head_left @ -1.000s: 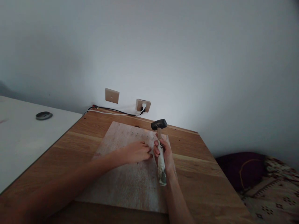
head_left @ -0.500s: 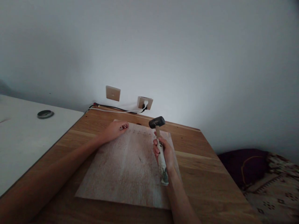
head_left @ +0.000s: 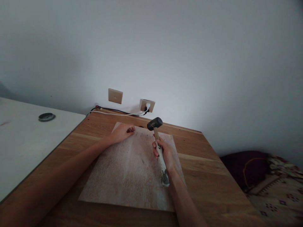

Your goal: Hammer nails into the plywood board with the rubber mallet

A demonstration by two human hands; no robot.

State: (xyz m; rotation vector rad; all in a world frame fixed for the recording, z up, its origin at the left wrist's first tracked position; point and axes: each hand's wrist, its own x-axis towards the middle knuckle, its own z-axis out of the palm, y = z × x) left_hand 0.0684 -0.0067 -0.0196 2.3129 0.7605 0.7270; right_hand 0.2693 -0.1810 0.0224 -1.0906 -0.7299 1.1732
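A thin pale wooden board [head_left: 127,176] lies flat on the wooden table. My left hand [head_left: 123,131] rests on its far edge, fingertips pinched together; whatever is between them is too small to make out. My right hand [head_left: 164,153] grips a mallet [head_left: 159,151] by its worn, white-painted handle, the black head raised and tilted to the left above the board's far side. Right of my left fingertips, a row of small dark specks, perhaps nails [head_left: 147,135], runs along the far edge. Near the board's middle is a tiny slim metallic piece [head_left: 143,161].
The wooden table [head_left: 201,176] backs against a wall with two socket plates, one holding plugs [head_left: 147,106]. Black and white cables [head_left: 113,112] run along the back edge. At left, a white surface [head_left: 21,142] carries a dark round object [head_left: 46,117]. Patterned fabric [head_left: 279,195] lies at right.
My left hand has shifted a little to the right along the board's far edge, still pinched. My right hand has brought the mallet slightly to the left, closer to the left hand.
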